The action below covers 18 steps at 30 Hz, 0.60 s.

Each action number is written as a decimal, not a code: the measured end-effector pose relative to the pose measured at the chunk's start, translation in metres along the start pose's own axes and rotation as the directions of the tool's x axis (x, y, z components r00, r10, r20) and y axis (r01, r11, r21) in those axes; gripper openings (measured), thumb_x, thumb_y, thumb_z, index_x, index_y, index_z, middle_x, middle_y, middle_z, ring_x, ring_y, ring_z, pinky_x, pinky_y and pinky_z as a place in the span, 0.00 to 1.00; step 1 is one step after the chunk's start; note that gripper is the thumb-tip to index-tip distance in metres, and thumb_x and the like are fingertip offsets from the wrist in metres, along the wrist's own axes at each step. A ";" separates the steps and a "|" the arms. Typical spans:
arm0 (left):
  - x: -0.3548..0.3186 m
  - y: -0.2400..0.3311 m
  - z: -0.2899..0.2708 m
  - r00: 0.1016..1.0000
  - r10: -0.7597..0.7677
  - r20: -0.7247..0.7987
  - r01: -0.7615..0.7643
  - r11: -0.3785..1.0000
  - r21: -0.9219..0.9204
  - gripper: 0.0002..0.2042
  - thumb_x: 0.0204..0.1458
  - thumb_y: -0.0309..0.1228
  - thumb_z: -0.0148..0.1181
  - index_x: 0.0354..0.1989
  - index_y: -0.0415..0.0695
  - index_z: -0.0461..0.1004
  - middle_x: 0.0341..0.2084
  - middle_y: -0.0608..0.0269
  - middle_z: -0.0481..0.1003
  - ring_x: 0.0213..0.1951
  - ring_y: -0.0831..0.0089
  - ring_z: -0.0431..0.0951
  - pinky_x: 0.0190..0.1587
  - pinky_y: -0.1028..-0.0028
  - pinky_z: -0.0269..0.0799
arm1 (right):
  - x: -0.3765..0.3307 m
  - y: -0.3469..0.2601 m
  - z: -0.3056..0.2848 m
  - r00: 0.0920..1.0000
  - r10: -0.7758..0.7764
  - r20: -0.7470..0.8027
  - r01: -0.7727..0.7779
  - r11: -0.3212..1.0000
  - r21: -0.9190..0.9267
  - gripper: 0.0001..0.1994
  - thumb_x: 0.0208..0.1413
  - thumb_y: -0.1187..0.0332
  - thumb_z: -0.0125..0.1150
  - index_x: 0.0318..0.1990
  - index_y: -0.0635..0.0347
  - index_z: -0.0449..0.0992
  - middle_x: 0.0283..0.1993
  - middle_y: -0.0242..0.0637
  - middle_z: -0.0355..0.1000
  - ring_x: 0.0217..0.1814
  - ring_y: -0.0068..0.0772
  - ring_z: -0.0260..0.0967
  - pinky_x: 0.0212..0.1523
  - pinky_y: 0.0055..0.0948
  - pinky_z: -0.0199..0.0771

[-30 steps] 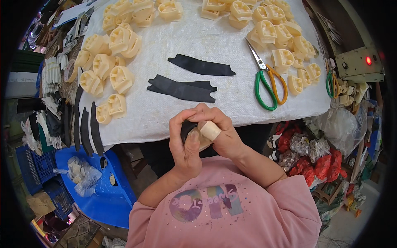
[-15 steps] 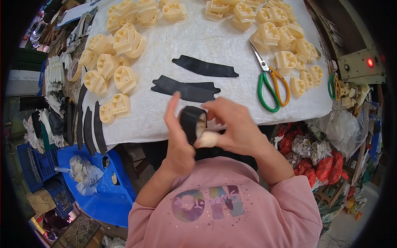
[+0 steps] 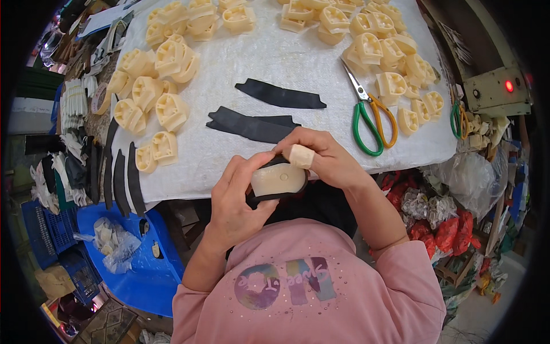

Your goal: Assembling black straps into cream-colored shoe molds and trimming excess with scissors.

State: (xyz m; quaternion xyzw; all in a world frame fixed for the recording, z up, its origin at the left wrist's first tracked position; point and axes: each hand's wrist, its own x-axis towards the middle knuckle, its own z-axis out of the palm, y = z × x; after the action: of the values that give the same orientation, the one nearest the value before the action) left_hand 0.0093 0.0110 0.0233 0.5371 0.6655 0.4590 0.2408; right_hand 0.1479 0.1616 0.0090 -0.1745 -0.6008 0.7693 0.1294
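Close in front of my body, at the table's near edge, I hold a cream plastic shoe heel (image 3: 279,180) with a black strip around its rim. My left hand (image 3: 234,192) is closed on its left side, thumb below and fingers above. At the upper right edge, my right hand (image 3: 321,157) pinches the black covering. The right thumb wears a cream wrapping (image 3: 301,156), which hides part of the heel's edge. Just beyond my hands lie black notched strips (image 3: 252,127), two overlapping, and another black strip (image 3: 281,94) farther off.
Cream heels (image 3: 172,112) stand in groups on the white-covered table (image 3: 217,69), left and right. Scissors (image 3: 369,123) with green and orange handles lie at right. Narrow dark strips (image 3: 136,180) hang over the left edge. A blue chair (image 3: 140,286) holds a plastic bag.
The heel has been turned so its smooth cream face shows upward. My right hand has come up to its top edge, and my left fingers have closed round it.
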 end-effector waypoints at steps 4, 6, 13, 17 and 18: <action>0.001 0.003 0.001 0.998 0.064 0.003 -0.064 0.995 0.081 0.29 0.31 0.19 0.66 0.48 0.41 0.68 0.30 0.62 0.70 0.32 0.73 0.74 0.30 0.81 0.69 | 0.001 -0.006 0.004 0.976 -0.199 0.084 0.214 0.852 -0.478 0.10 0.56 0.64 0.53 0.35 0.63 0.75 0.31 0.35 0.73 0.33 0.26 0.71 0.33 0.25 0.69; 0.003 0.004 0.004 0.999 0.048 -0.016 -0.047 0.997 0.064 0.29 0.30 0.19 0.67 0.48 0.42 0.69 0.30 0.62 0.71 0.31 0.74 0.74 0.28 0.81 0.68 | -0.002 -0.001 0.012 0.967 -0.249 0.046 0.230 0.785 -0.575 0.10 0.55 0.65 0.54 0.35 0.64 0.74 0.28 0.36 0.72 0.30 0.28 0.71 0.32 0.24 0.68; 0.006 0.002 0.017 0.964 0.192 -0.185 -0.168 0.976 0.137 0.26 0.28 0.25 0.72 0.39 0.38 0.67 0.29 0.56 0.75 0.29 0.69 0.79 0.29 0.76 0.73 | -0.014 0.004 0.007 0.997 0.016 -0.077 -0.016 1.000 0.001 0.12 0.59 0.65 0.49 0.45 0.62 0.73 0.31 0.37 0.71 0.27 0.26 0.69 0.30 0.26 0.69; 0.004 0.004 0.028 0.945 0.212 -0.249 -0.121 0.934 0.335 0.27 0.28 0.28 0.73 0.38 0.36 0.66 0.28 0.53 0.75 0.29 0.65 0.80 0.29 0.73 0.75 | -0.007 0.019 0.020 0.940 -0.307 -0.145 0.228 0.887 -0.401 0.13 0.61 0.64 0.47 0.44 0.63 0.73 0.34 0.33 0.70 0.28 0.26 0.68 0.31 0.26 0.68; 0.005 0.003 0.031 0.945 0.212 -0.250 -0.121 0.934 0.335 0.27 0.28 0.28 0.73 0.38 0.36 0.66 0.28 0.53 0.75 0.29 0.65 0.80 0.29 0.73 0.75 | -0.007 0.020 0.026 0.931 -0.285 -0.228 0.171 0.893 -0.417 0.14 0.62 0.63 0.46 0.44 0.64 0.74 0.34 0.33 0.71 0.32 0.24 0.68 0.34 0.24 0.68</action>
State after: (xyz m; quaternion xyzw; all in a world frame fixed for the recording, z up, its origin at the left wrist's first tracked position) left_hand 0.0346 0.0261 0.0129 0.5527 0.7091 0.4376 0.0146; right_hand 0.1437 0.1314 -0.0036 -0.2326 -0.7336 0.5802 0.2666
